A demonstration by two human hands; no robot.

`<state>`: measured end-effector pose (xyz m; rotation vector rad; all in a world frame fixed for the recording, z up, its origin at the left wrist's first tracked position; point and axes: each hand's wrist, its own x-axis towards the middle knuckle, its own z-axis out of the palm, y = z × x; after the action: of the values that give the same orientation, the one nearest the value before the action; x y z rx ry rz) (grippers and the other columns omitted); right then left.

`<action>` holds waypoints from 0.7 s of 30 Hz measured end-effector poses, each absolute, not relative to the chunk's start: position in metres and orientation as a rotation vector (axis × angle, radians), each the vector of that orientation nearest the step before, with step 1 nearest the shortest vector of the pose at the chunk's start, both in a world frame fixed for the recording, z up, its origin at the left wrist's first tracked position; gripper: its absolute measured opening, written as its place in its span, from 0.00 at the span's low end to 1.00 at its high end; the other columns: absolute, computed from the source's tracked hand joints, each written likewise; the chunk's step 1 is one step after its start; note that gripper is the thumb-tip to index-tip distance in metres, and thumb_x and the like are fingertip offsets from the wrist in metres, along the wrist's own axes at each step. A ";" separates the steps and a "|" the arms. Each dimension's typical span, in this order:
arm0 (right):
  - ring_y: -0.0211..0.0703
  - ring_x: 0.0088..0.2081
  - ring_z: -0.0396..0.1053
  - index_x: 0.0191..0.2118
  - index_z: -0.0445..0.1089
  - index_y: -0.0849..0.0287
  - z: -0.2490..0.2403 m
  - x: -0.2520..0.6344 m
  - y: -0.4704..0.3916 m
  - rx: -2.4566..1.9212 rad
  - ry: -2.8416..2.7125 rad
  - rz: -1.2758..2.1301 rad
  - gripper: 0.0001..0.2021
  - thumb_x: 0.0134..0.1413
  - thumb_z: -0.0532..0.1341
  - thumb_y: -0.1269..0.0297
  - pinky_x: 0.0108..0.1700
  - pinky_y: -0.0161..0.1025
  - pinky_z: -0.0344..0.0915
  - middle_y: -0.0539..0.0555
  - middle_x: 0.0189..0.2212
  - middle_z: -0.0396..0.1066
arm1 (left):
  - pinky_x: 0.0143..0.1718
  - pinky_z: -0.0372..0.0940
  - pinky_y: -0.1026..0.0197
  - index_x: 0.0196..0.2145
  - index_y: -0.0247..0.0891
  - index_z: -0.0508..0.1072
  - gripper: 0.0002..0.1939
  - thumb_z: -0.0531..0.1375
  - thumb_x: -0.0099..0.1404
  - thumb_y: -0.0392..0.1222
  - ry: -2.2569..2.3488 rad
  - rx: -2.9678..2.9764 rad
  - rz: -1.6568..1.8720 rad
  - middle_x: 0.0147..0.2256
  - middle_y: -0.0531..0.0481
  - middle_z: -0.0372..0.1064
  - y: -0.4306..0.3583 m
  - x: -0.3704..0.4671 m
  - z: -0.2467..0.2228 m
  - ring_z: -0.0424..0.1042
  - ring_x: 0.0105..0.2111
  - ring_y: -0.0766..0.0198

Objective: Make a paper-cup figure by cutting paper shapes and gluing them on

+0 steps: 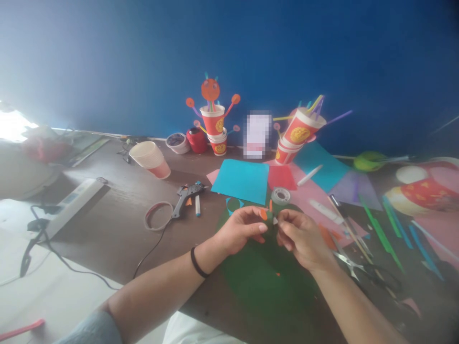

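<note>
Two bare hands met over a big dark green sheet (265, 291), and a tiny green and orange piece (270, 216) was right between their fingertips. The left hand (244, 231) was on one side of it, and the right hand (301, 236) was on the other. The left hand's thumb and first finger were bent toward the piece with a gap between them, and an orange bit was by the fingertip. I cannot tell how tightly that hand had it. The right hand's fingers were curled in, with their tips close to the thumb, just beside the piece. I cannot tell if they were pinching it. The piece was above the top part of the green sheet.

A roll of white tape (280, 196) was just past the piece, and a blue paper ring (230, 210) was near the left hand. Behind them was a bright blue paper (240, 180). Off to the left were a black glue gun (185, 193) and a brown tape roll (147, 217). Off to the right, scissors (347, 260) were near the right wrist, and green strips (375, 224) were farther out. At the back, a red cup toy (215, 123) with a round orange head stood near the wall (143, 62).
</note>
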<state>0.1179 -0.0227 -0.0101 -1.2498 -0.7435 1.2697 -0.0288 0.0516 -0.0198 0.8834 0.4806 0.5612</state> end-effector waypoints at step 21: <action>0.49 0.40 0.64 0.36 0.61 0.57 -0.004 0.107 -0.029 -1.568 -1.608 0.072 0.09 0.49 0.61 0.65 0.43 0.46 0.63 0.54 0.33 0.65 | 0.23 0.68 0.69 0.35 0.36 0.65 0.20 0.70 0.47 0.41 0.562 0.856 0.692 0.35 0.51 0.66 0.053 -0.027 -0.015 0.69 0.33 0.65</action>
<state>0.1066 -0.0286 -0.0039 -1.5684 -1.6084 0.0720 -0.0267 0.0526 -0.0149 0.8558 0.5616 0.6923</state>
